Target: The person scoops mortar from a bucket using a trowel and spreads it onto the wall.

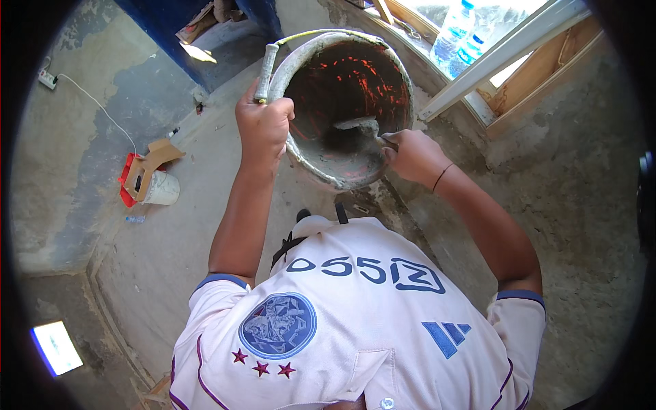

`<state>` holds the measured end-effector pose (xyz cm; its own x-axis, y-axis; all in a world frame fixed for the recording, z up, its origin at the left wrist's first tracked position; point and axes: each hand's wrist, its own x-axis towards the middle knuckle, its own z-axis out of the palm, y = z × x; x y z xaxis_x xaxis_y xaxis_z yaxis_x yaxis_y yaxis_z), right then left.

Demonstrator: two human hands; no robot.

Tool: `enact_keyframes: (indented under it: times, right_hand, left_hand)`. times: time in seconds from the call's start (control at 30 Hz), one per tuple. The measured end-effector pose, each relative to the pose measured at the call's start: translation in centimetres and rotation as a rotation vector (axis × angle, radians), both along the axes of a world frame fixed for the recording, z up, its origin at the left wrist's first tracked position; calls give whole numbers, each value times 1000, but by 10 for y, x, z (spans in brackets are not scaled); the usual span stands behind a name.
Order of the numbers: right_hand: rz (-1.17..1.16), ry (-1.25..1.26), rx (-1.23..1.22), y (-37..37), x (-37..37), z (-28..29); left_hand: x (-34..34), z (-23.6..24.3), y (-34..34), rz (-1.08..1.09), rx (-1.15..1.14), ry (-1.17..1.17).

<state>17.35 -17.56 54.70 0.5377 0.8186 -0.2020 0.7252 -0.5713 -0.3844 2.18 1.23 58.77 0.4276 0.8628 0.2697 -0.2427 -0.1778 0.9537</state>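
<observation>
A bucket (321, 85) crusted with grey cement is tilted, so its mouth and inside show. Orange-red specks show through the grey coat on its inner wall. My left hand (264, 124) is closed on the left side of the rim, just below the bucket's wire handle with its pale grip (267, 72). Closed round the handle of a trowel (358, 124), my right hand (418, 154) is at the lower right of the rim. The trowel's grey-smeared blade is inside the bucket; wet grey residue lies low on the wall below it.
To the left, a white pail (162, 188) stands beside an open cardboard box (156, 158) and a red object (127, 179). A white cable (102, 106) runs down the wall. Plastic bottles (454, 33) stand by the wooden window frame (540, 75) at upper right.
</observation>
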Motion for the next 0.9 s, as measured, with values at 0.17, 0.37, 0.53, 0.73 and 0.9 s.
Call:
enact_keyframes:
  times: [0.17,0.37,0.53,0.73,0.9]
  right_hand:
    - [-108,428,-52,7,14,14]
    - [-176,511,88,-2,6,17]
    - [-58,537,166,-3,-24,21]
    - [49,245,167,0,-40,-12]
    - [38,59,116,1,-45,-18]
  left_hand:
    - [-2,-2,-6,-40,12,56]
    - [-3,-3,-5,-24,56,81]
    - [-5,-4,-6,-12,93,52]
    - [-5,-6,-10,29,125,5]
    - [-7,-8,-13,38,121,57]
